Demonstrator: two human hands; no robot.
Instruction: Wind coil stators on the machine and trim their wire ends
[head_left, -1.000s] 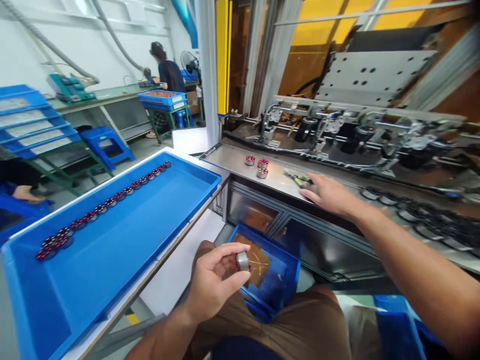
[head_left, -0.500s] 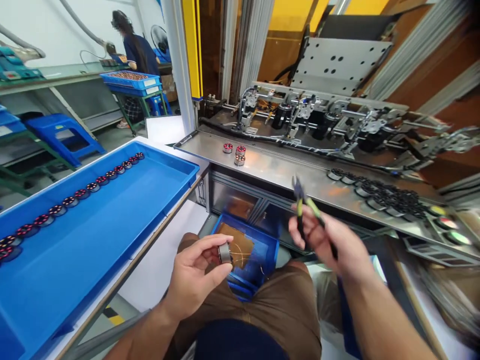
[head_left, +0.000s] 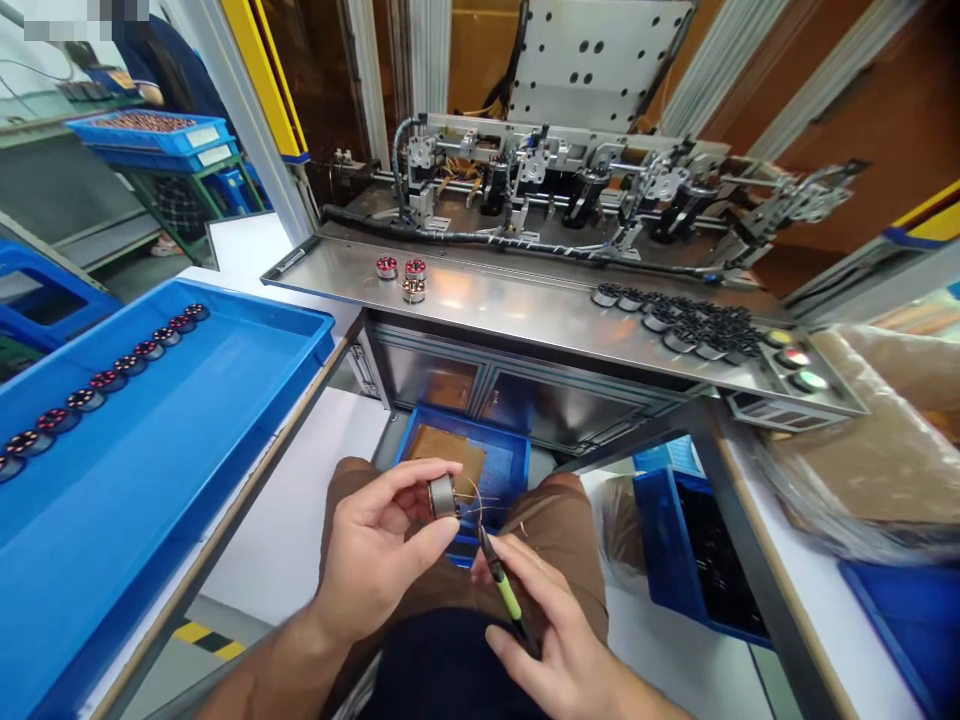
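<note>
My left hand (head_left: 382,540) holds a round metal motor part (head_left: 444,496) between fingers and thumb, with thin copper wires (head_left: 478,497) sticking out to its right. Closed round green-and-black pliers (head_left: 507,592), my right hand (head_left: 544,625) is just to the right and below. The tips of the pliers are at the wires; whether they grip one cannot be made out. On the metal ledge stand three red and copper-coloured motor parts (head_left: 414,290). Several black ones (head_left: 697,325) are grouped at its right.
A blue tray (head_left: 225,420) with a row of motor parts lies at the left. Below my hands is a blue bin (head_left: 517,455) with cardboard. Machine fixtures (head_left: 532,175) stand behind the metal ledge (head_left: 510,305). A person (head_left: 176,60) works at the back left.
My right hand has brought the pliers down and left to the wires. My left hand still holds the motor part. The view has turned to the right.
</note>
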